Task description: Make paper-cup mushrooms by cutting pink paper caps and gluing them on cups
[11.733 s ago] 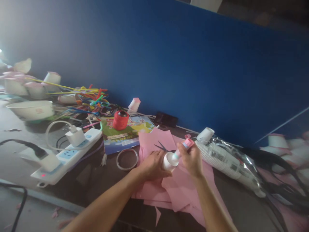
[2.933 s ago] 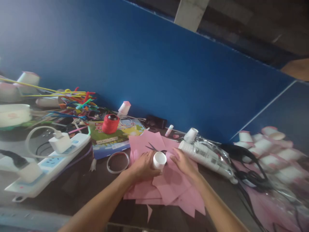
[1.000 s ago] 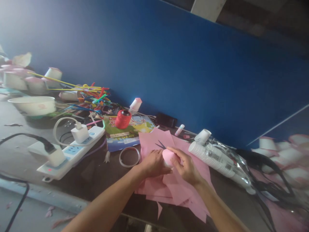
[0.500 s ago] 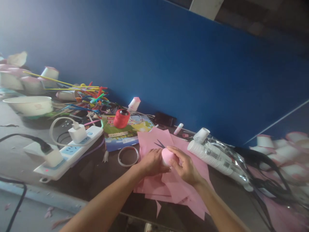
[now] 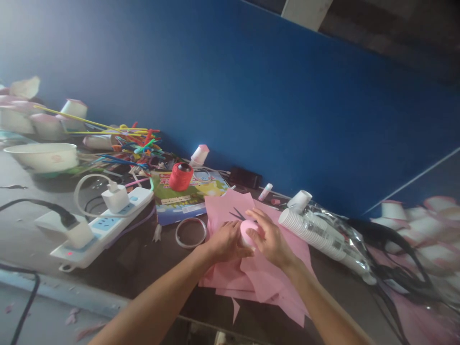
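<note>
Between my hands is a white paper cup with a pink paper top (image 5: 248, 231), over the pink paper sheets. My left hand (image 5: 228, 243) is wrapped round its left side. My right hand (image 5: 268, 238) rests against its right side, thumb on the pink top and the other fingers behind it. Dark scissor blades (image 5: 237, 213) show just behind the cup; their handles are hidden. Pink sheets (image 5: 230, 278) lie loosely stacked under both hands.
A nested stack of paper cups (image 5: 311, 232) in clear plastic lies to the right. At left are a power strip (image 5: 104, 224), a bowl (image 5: 45, 157) and pipe cleaners (image 5: 143, 143). Red thread (image 5: 180, 176) stands on a booklet (image 5: 168, 203). A tape ring (image 5: 191, 233) lies left of the sheets.
My right thumb has shifted left across the pink top, and the right fingers have moved slightly on the cup's far side. My left hand has barely moved.
</note>
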The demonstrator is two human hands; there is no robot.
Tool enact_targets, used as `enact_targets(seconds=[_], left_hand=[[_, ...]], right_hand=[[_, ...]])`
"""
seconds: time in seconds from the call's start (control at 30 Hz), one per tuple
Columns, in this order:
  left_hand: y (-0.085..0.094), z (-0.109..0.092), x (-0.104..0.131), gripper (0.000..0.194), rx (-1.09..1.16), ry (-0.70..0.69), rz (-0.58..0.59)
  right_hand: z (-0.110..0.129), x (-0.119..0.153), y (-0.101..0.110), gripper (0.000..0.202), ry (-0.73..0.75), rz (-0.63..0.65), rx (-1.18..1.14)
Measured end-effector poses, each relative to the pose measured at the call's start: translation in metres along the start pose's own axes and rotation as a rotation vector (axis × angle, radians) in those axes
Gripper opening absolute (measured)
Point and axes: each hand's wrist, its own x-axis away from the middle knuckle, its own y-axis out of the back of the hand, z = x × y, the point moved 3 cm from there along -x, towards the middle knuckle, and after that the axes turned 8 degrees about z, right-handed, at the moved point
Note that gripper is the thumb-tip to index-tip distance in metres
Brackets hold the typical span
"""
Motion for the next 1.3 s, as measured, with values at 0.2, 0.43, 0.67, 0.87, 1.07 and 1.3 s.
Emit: enact_targets(seconds=[0.2, 0.43, 0.67, 0.87, 1.07, 1.3], left_hand=[[-0.001, -0.001, -0.001, 0.045, -0.033, 0.043, 0.027], [-0.002, 0.0, -0.001, 0.042, -0.03, 0.025, 0.042], [0.003, -0.005, -0.001, 0.047, -0.023, 0.053, 0.049], [0.003, -0.004, 0.0, 0.047, -0.003, 0.059, 0.038], [-0.004, 0.005, 0.001, 0.059, 0.007, 0.027, 0.002], [-0.006, 0.005, 0.0, 0.053, -0.019, -0.015, -0.01]], right_hand=[[-0.01, 0.005, -0.01, 0.043, -0.026, 0.03, 0.031], [-0.009, 0.006, -0.009, 0.042, 0.001, 0.036, 0.042], [-0.008, 0.005, -0.008, 0.042, -0.016, 0.04, 0.057], [-0.007, 0.005, -0.007, 0.046, -0.041, 0.042, -0.021], [-0.006, 0.004, 0.013, 0.05, -0.14, -0.015, -0.268], [-0.001, -0.001, 0.004, 0.045, -0.075, -0.048, 0.067]])
